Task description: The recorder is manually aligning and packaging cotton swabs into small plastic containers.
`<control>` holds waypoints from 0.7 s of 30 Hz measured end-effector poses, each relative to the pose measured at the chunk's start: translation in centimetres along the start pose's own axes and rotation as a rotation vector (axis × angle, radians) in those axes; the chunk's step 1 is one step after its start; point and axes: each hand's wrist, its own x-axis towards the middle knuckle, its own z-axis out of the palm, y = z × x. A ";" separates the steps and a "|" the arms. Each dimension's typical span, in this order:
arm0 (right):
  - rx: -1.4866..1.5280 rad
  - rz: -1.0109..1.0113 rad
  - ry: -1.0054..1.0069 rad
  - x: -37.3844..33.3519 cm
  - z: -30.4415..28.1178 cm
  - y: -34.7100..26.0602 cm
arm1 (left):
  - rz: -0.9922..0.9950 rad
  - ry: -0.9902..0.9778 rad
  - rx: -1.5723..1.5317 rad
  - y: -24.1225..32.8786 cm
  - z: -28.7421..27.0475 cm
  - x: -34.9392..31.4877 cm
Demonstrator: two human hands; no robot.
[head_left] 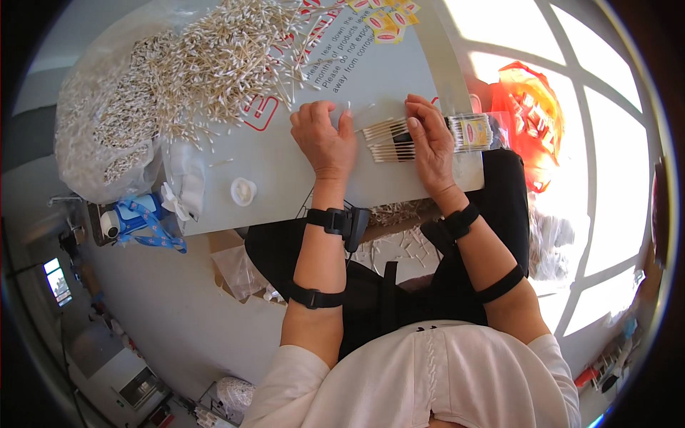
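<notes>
Two bare hands at a grey table [278,167], with cotton swabs [385,151] and a clear, yellow-labelled pack [473,134] at the right hand [433,146].

Both forearms are banded with black straps [328,222]; a small white tub [243,191] is set near the table's front edge. The swabs are laid side by side left of the right hand, in line with the pack, their junction hidden by it; whether they are gripped cannot be told. The left hand [325,139] is held apart from them, fingers curled; whether anything is pinched cannot be told. Beyond, a large swab heap [221,64] is spilled from a clear bag [78,150], and yellow cards [389,21] are scattered.
</notes>
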 end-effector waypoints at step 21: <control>-0.017 -0.014 -0.017 0.0 0.1 -0.2 | -0.439 -0.078 -0.137 -5.0 -2.9 4.2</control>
